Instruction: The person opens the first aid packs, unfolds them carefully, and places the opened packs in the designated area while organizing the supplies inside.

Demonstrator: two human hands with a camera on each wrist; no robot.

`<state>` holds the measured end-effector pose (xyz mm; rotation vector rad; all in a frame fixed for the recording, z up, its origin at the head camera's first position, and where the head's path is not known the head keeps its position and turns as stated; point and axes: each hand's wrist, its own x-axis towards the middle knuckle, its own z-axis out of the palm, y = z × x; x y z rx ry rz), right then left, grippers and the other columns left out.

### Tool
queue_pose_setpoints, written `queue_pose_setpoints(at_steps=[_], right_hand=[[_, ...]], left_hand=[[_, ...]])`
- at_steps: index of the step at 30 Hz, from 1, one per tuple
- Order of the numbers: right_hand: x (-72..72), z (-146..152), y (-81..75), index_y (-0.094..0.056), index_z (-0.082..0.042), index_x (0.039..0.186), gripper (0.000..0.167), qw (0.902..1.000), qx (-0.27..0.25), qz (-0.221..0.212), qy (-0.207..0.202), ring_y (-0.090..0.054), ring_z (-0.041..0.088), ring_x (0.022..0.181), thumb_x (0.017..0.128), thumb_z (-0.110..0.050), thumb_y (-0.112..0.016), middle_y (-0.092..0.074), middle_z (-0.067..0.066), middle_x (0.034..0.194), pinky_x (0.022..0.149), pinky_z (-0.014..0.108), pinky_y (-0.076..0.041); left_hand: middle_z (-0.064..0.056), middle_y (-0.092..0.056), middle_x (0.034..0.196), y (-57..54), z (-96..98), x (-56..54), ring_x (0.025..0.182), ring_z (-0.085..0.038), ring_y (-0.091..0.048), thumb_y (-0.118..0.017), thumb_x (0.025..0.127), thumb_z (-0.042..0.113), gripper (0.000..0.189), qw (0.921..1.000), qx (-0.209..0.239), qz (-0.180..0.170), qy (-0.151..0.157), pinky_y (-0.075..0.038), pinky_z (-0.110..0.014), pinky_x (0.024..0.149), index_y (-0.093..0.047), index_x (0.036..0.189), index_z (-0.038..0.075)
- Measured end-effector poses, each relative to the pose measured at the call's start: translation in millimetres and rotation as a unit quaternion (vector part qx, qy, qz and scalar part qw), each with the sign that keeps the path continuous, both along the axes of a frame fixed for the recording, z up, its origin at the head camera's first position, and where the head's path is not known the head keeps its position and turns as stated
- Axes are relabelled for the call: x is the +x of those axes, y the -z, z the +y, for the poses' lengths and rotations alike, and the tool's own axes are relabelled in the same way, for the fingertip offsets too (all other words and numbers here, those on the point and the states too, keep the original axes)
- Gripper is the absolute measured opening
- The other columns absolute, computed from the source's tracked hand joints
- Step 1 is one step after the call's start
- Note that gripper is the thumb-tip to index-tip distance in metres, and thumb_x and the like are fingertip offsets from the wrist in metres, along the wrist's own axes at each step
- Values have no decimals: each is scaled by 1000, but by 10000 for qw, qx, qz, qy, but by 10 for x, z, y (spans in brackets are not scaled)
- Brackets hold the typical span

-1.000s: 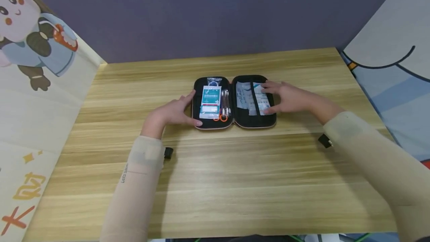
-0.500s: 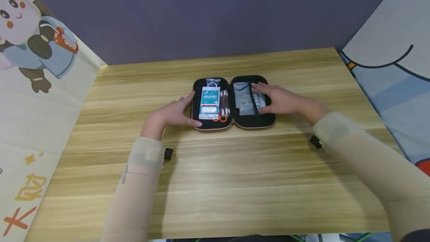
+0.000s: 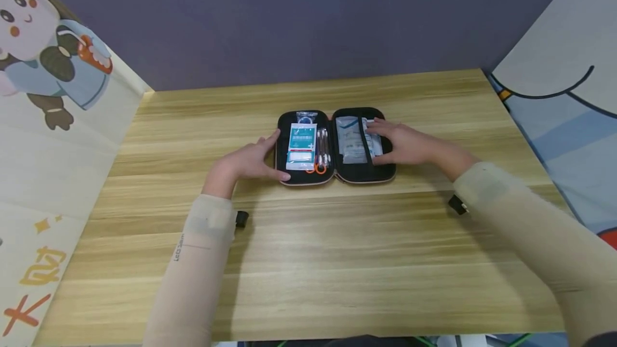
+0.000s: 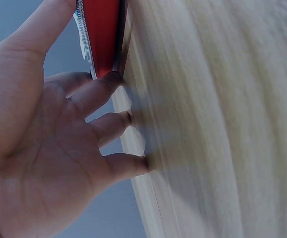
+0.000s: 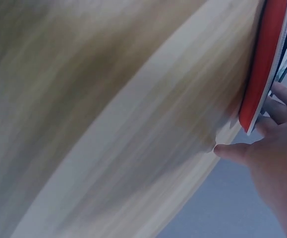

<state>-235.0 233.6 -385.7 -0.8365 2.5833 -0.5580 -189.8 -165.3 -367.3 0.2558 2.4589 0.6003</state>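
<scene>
A zippered first-aid case [image 3: 313, 178] lies spread flat on the table, black inside, its red shell [image 4: 103, 37] showing in the left wrist view. My left hand [image 3: 246, 160] rests at its left end, thumb on the near corner, fingers along the side. With spread fingers, my right hand [image 3: 405, 143] touches the pale flat packets [image 3: 351, 141] in the right half, which lie under a black elastic strap [image 3: 364, 143]. The hand covers their right edge. In the left half are a teal-and-white packet [image 3: 302, 141], slim silvery tubes [image 3: 324, 146] and orange scissor handles [image 3: 320, 169].
The wooden table [image 3: 337, 261] meets a dark purple wall [image 3: 308, 20] behind the case. Side walls with cartoon pictures stand left and right. A small black wrist camera [image 3: 242, 219] sits at the left sleeve, another black one [image 3: 457, 204] at the right.
The pale packets have slid left under the strap, with my right hand moving left, then slightly back right. My left hand stays on the case's left end.
</scene>
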Motion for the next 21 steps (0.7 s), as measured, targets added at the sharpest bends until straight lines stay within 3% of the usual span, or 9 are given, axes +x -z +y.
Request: queue_pose_setpoints(at_steps=[4,13,17,21], right_hand=[[1,-22,10,-38,-1,163,87,10000,5,-23,28,-15,43,166,95,-32,-81,-27,21,176,132,64,-23],[-4,-11,6,-39,-2,163,85,9998,201,-14,-7,-12,46,165,96,-33,-80,-14,20,179,131,68,-23],[-55,-8,-130,-40,-4,163,90,9992,362,-67,-148,-10,49,165,93,-40,-84,-12,22,179,130,70,-23],[-171,-72,-379,-38,-5,165,93,9979,567,-133,-295,-14,50,164,93,-45,-82,-13,25,178,130,69,-24]], left_hand=[[-23,5,179,3,8,1,166,-47,-6,-83,81,67,132,10000,-33,3,-5,-13,-65,134,8,171,36],[-23,4,178,7,25,2,166,-47,-5,-84,81,66,132,10000,3,-2,-13,-13,-65,134,7,171,35],[-23,5,178,-6,32,5,166,-47,-5,-84,82,65,131,10000,13,-33,-39,-13,-65,134,7,171,35],[-23,5,178,-19,25,10,166,-46,-5,-85,82,63,132,9999,61,-56,-76,-13,-64,135,7,172,33]])
